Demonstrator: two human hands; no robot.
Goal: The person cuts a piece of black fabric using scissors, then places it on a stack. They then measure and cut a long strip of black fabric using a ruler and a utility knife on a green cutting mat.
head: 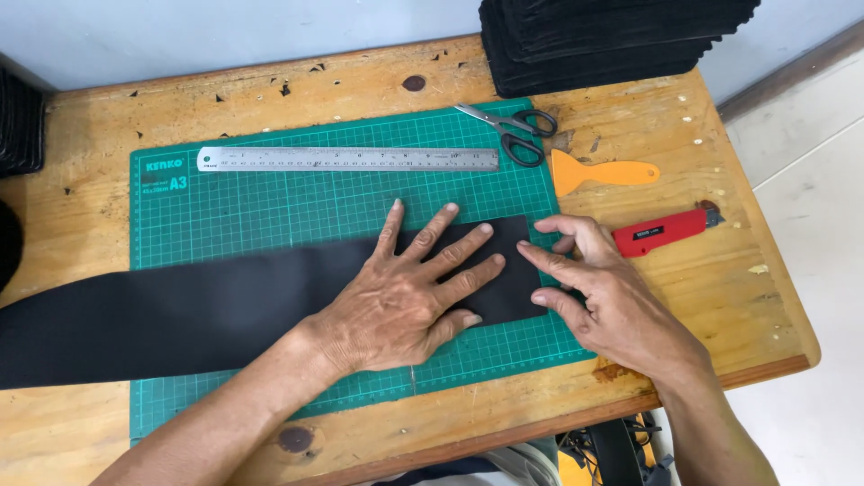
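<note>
A long black strip of material (180, 315) lies across a green cutting mat (270, 207) on a wooden table (702, 297), trailing off the left edge. My left hand (405, 297) presses flat on the strip near its right end, fingers spread. My right hand (598, 292) touches the strip's right end with its fingertips, the thumb and fingers pinching at the edge.
A steel ruler (346, 159) lies along the mat's far side. Scissors (513, 130), an orange plastic scraper (598, 171) and a red utility knife (661, 232) sit to the right. A stack of black pieces (603, 40) stands at the back right; more black pieces (18, 121) at far left.
</note>
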